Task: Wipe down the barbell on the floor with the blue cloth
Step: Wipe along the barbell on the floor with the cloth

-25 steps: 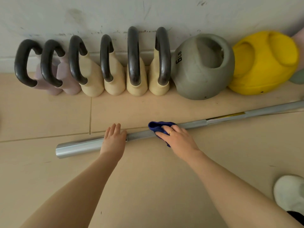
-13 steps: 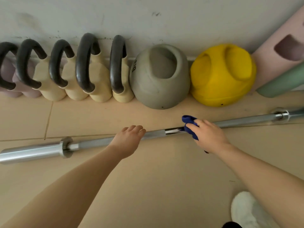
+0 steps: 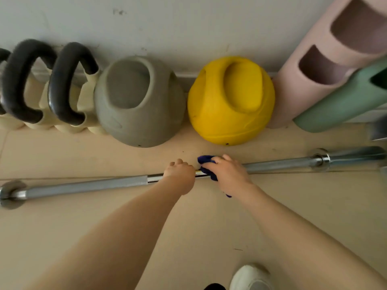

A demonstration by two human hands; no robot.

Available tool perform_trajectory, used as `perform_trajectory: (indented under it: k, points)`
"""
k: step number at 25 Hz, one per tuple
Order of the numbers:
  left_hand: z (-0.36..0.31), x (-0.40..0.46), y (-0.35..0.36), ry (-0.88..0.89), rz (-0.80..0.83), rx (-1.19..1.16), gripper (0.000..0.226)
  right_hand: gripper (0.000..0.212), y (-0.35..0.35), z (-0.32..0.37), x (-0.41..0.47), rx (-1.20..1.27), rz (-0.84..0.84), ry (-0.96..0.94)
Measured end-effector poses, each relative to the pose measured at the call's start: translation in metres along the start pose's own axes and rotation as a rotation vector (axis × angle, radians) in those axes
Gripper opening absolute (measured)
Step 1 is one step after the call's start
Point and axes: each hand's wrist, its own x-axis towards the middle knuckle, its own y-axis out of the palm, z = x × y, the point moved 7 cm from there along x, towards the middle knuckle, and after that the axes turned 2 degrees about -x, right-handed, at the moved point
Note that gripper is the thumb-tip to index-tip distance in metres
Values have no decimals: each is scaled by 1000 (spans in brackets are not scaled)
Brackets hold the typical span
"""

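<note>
Just beside your left hand [image 3: 179, 174], clamped on the barbell [image 3: 88, 186] to steady it, your right hand [image 3: 227, 173] presses the blue cloth [image 3: 206, 159] around the shaft.

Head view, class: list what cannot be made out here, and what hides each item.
- Barbell ends: cut off by both edges.
- Blue cloth: mostly under the right hand.
- Bar beneath the left hand: covered.
- Black handles: blurred.
- White shoe: cropped by bottom edge.

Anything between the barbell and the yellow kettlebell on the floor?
Head view: nothing but bare floor between the barbell and the yellow kettlebell. The right hand with the blue cloth sits on the bar itself.
</note>
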Motion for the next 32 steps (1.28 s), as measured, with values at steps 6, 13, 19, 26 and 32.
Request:
perform_trajectory:
  k: [6, 13, 19, 26, 32]
  points:
    - [-23, 18, 10, 17, 46, -211, 27, 31, 1, -67, -18, 99, -96, 384]
    - [-32, 13, 9, -21, -17, -144, 16, 29, 8, -69, -36, 144, -157, 239]
    - [-47, -8, 21, -57, -144, -142, 35, 47, 21, -4, -63, 160, -106, -12]
    - [-57, -23, 30, -111, -240, -153, 33, 29, 30, -93, -82, 47, -107, 430]
    - [-54, -22, 26, -119, -288, -149, 29, 35, 23, -17, -67, 150, -64, -62]
